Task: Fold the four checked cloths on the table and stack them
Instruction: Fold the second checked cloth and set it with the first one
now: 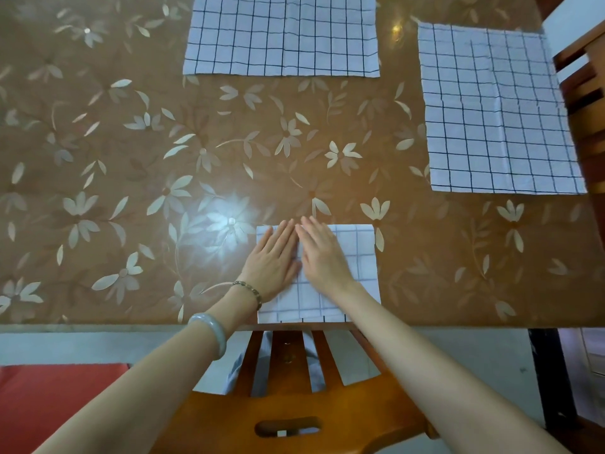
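Note:
A folded white cloth with dark checks [361,257] lies at the table's near edge. My left hand [273,257] and my right hand [322,253] both press flat on it, side by side, fingers straight and pointing away from me. A larger checked cloth [281,34] lies spread out at the far middle of the table. At the right edge sits another checked cloth [501,109], where a second layer seems to overlap the upper right part.
The table [131,158] has a glossy brown cover with pale flowers. A wooden chair back [294,404] stands between me and the table edge. Another wooden chair [586,86] is at the far right. A red surface [49,404] shows at lower left.

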`<state>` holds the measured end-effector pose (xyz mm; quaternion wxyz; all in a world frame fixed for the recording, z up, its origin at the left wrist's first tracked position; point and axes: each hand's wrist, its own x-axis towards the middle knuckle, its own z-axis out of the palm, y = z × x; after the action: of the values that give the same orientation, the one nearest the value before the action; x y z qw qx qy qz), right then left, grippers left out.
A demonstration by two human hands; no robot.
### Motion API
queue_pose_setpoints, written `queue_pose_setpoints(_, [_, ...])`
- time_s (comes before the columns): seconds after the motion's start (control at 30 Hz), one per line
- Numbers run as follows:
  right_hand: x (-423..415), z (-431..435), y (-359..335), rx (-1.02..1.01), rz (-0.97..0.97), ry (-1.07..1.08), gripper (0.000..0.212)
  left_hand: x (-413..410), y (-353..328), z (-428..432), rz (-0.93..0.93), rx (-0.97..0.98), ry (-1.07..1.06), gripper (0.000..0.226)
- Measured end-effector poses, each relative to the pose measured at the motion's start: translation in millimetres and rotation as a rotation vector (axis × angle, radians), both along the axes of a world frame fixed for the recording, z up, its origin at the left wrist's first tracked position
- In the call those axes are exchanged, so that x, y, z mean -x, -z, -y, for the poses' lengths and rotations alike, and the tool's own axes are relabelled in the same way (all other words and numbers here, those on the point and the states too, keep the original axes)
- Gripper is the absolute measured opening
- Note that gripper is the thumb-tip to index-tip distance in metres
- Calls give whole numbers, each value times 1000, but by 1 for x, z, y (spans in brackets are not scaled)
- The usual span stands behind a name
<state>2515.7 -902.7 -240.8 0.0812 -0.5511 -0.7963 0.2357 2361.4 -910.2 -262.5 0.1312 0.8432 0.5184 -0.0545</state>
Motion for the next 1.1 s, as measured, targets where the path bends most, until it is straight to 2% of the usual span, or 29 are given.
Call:
queue_pose_setpoints(0.1, [7, 1, 12, 48, 100, -57, 57, 3, 10, 0, -46, 40, 13, 71])
queue_pose_setpoints(0.33, [-15, 3, 28, 56, 255, -60, 63, 6, 15, 1, -40, 6, 19, 76])
queue_pose_setpoints(0.67, [-108, 2, 24, 52, 518, 123, 72, 6, 13, 1, -52, -2, -28, 77])
queue_pose_setpoints(0.77, [-80, 3, 13, 23, 432, 197, 68, 8, 8, -1, -82, -30, -35, 80])
queue_pose_setpoints(0.9, [-19, 6, 7, 14, 229, 11, 64, 9, 5, 1, -54, -71, 1, 85])
queue_pose_setpoints(1.1, [-7, 6, 32, 30, 306, -114, 65, 13, 9, 2, -85, 26, -3, 88])
